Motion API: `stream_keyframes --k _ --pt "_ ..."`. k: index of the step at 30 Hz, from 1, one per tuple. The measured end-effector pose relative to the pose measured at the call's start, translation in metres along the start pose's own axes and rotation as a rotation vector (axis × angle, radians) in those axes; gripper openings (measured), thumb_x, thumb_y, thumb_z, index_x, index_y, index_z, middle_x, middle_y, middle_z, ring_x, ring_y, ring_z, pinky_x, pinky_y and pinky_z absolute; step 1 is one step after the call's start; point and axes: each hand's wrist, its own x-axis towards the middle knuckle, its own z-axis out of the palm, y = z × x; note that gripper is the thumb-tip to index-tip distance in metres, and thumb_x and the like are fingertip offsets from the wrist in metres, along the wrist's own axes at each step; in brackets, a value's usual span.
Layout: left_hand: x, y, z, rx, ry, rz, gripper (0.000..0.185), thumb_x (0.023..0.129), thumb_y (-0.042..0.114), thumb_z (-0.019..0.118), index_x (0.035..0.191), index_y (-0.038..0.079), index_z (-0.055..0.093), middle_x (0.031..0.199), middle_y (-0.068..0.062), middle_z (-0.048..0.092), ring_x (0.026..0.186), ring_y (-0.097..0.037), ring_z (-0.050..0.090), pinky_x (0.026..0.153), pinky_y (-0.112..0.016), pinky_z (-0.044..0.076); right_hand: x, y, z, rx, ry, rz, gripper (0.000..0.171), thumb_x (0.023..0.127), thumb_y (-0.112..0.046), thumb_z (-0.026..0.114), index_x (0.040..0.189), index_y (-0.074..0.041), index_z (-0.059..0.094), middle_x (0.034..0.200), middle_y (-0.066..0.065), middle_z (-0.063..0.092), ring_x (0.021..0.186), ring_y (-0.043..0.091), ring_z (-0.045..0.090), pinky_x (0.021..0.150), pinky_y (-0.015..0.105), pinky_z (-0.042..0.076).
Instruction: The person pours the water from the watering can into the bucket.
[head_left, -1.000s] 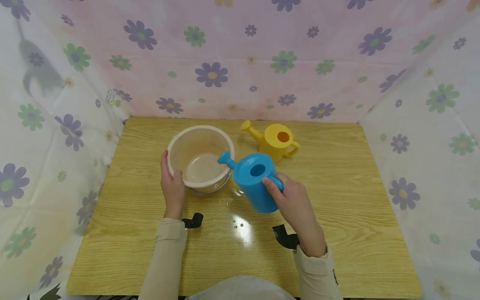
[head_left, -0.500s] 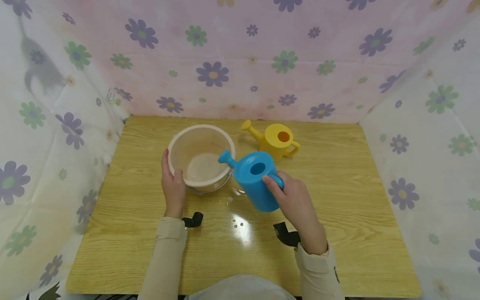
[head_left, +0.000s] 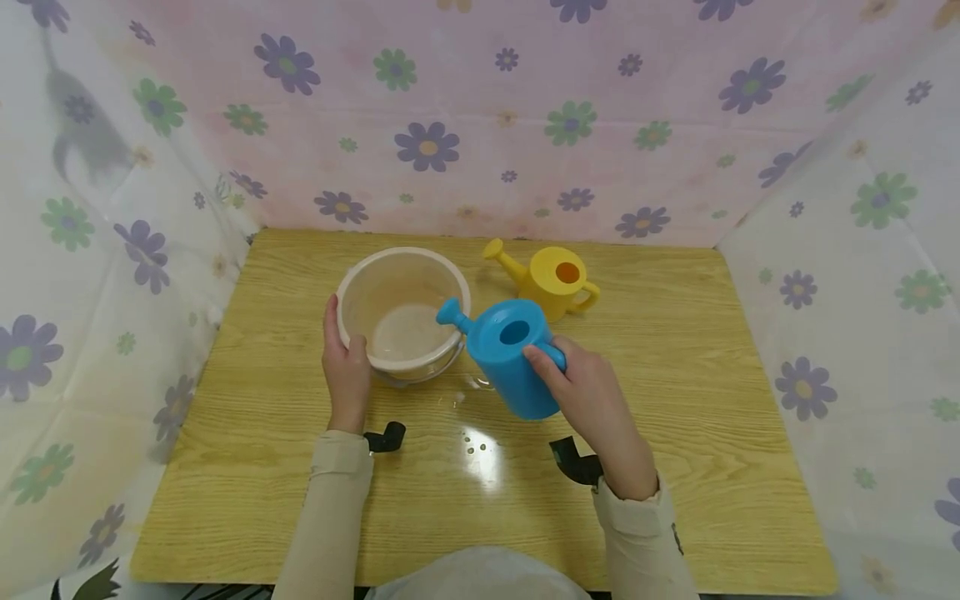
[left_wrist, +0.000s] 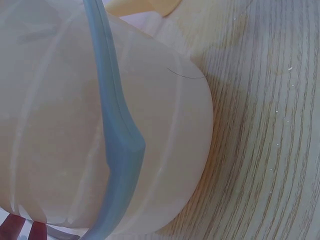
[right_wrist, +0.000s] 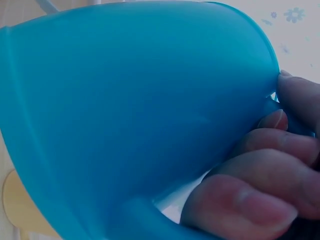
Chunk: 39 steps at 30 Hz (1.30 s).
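Observation:
A blue watering can (head_left: 517,367) is tilted toward the left, its sprinkler head over the near right rim of a beige bucket (head_left: 405,362). My right hand (head_left: 592,396) grips the can's handle, the thumb on top; in the right wrist view, curled fingers (right_wrist: 240,205) go round that handle beside the can's blue body (right_wrist: 135,115). My left hand (head_left: 347,375) rests against the bucket's near left side, thumb at the rim and fingers along the outer wall. In the left wrist view, the bucket's grey-blue handle (left_wrist: 122,140) hangs against its wall; only fingertips (left_wrist: 37,230) show.
Behind the blue can, a yellow watering can (head_left: 551,296) stands on the wooden table (head_left: 675,375). Several small drops (head_left: 471,450) and wet spots lie on the tabletop in front of the bucket. Flowered cloth (head_left: 480,108) encloses the back and both sides.
The blue watering can and my right hand have shifted very slightly away from me, with the spout still at the bucket's rim. My left hand keeps its place on the bucket.

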Motion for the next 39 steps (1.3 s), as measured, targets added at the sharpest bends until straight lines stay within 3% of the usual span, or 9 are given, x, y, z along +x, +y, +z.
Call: stream_keyframes --k 24,32,39 --pt "-0.0003 0.0028 0.0002 0.002 0.005 -0.032 0.067 0.082 0.004 0.037 0.139 0.037 0.026 0.141 0.016 0.026 0.124 -0.014 0.033 0.095 -0.037 0.035 0.0028 0.0017 -0.0046 -0.011 -0.03 0.005 0.04 0.088 -0.048 0.043 0.08 -0.011 0.053 0.088 0.008 0.063 0.079 0.024 0.061 0.069 0.044 0.05" --pt "0.0006 -0.0017 0.001 0.025 0.008 -0.027 0.067 0.083 0.006 0.037 0.136 0.045 0.023 0.14 0.02 0.025 0.124 -0.012 0.032 0.096 -0.035 0.034 0.0034 0.0023 -0.0049 -0.005 -0.03 -0.006 0.039 0.088 -0.048 0.043 0.08 -0.011 0.053 0.088 0.008 0.063 0.079 0.024 0.061 0.069 0.044 0.05" --pt "0.0011 -0.0012 0.001 0.02 0.007 -0.018 0.067 0.083 0.005 0.037 0.135 0.045 0.024 0.14 0.017 0.026 0.124 -0.013 0.033 0.096 -0.036 0.034 0.0054 0.0034 -0.0049 -0.017 -0.029 -0.024 0.039 0.088 -0.046 0.044 0.081 -0.008 0.054 0.088 0.01 0.063 0.08 0.025 0.061 0.07 0.046 0.05"
